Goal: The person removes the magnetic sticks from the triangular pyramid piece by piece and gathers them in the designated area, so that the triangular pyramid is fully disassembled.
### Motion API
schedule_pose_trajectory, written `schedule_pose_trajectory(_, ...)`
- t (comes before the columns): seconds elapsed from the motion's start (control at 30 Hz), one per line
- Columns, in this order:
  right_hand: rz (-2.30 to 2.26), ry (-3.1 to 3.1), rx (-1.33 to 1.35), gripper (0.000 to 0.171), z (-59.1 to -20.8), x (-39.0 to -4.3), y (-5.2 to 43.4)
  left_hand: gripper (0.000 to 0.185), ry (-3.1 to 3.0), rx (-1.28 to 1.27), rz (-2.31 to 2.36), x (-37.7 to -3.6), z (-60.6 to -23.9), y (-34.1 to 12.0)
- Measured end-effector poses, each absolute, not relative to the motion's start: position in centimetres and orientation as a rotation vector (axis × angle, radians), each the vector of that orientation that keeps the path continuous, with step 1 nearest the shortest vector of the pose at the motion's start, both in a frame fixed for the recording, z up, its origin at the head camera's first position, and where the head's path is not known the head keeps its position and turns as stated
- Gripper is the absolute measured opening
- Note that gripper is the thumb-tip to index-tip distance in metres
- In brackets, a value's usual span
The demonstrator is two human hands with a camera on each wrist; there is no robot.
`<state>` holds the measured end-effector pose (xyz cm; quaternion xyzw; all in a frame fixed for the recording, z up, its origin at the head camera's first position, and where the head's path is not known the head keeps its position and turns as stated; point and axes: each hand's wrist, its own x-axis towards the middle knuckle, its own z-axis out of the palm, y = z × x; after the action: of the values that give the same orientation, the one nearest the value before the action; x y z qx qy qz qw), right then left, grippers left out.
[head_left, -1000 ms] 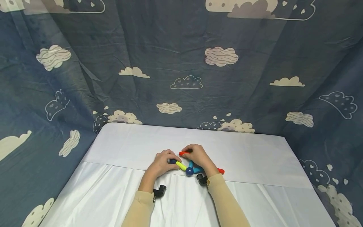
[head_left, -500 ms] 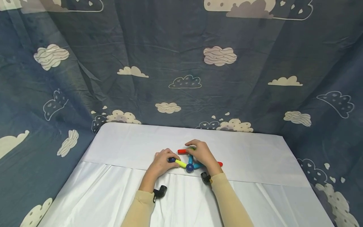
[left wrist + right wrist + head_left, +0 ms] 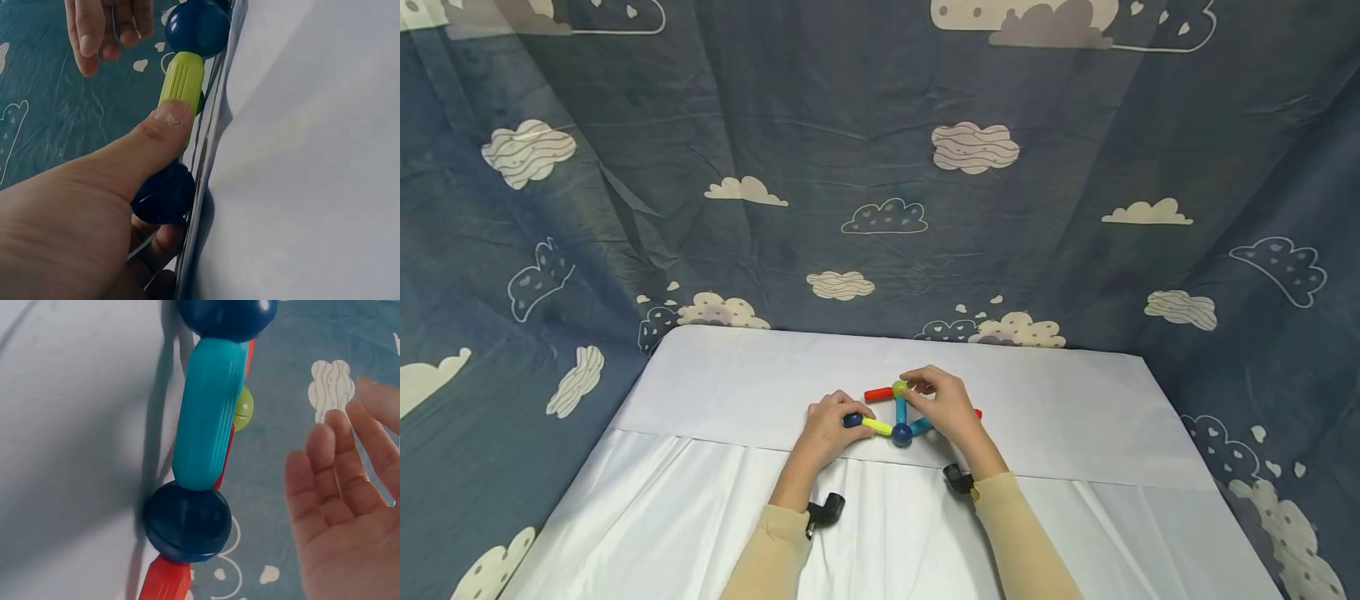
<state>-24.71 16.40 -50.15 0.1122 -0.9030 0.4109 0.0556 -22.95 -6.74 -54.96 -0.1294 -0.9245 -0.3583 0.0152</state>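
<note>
The left hand (image 3: 81, 212) pinches a yellow-green rod (image 3: 181, 84), thumb pressed on its ribbed side (fingers curled beneath), with a dark blue ball (image 3: 165, 194) at its near end and another blue ball (image 3: 197, 26) at its far end.

Probably staged recording booth: cloud-print curtain (image 3: 880, 167), white-sheeted table (image 3: 1075, 417).

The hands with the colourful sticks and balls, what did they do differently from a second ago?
The right hand lifted off the table, raising the green ball with the red stick and the blue stick beneath it; the right wrist view shows its fingers now straight. The left hand kept pinching the yellow-green stick beside the dark blue ball on the white tablecloth.
</note>
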Motion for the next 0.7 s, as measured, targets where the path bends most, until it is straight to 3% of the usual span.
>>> schedule_pose_trajectory(0.43, 1.532, -2.929, 0.254, 0.047, -52.3, -23.2, 16.8, 0.019, -2.842, -0.353, -1.035, -22.5, -54.5, -6.0)
schedule_pose_trajectory(0.7, 1.63, -3.016, 0.322, 0.05, -53.6, -22.9, 17.0, 0.022, -2.857, -0.302, -0.973, -22.5, -54.8, -5.5)
